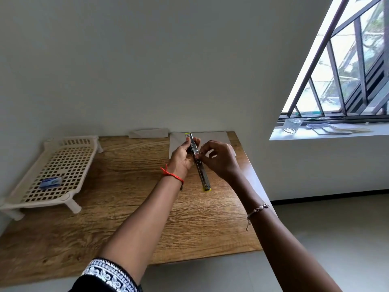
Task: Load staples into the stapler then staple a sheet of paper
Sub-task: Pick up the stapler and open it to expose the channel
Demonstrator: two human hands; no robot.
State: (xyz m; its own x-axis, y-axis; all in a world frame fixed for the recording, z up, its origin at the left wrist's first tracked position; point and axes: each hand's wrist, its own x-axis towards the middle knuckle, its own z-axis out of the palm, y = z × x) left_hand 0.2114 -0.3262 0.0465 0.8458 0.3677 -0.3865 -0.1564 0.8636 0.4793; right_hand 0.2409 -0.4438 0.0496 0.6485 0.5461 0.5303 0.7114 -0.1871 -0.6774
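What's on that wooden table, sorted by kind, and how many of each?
Stapler, swung open, held in both hands: 1
White paper sheet: 1
Folded white paper at the wall: 1
White lattice rack: 1
Small blue box on the rack: 1
Total: 5

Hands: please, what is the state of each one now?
Left hand: closed around the opened stapler.
Right hand: fingertips pinched at the stapler's middle; any staples held cannot be told.

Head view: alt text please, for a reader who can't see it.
Two hands hold an opened stapler above a wooden table; the right hand pinches at its middle, the left hand grips it. Paper lies behind, a white rack at left.
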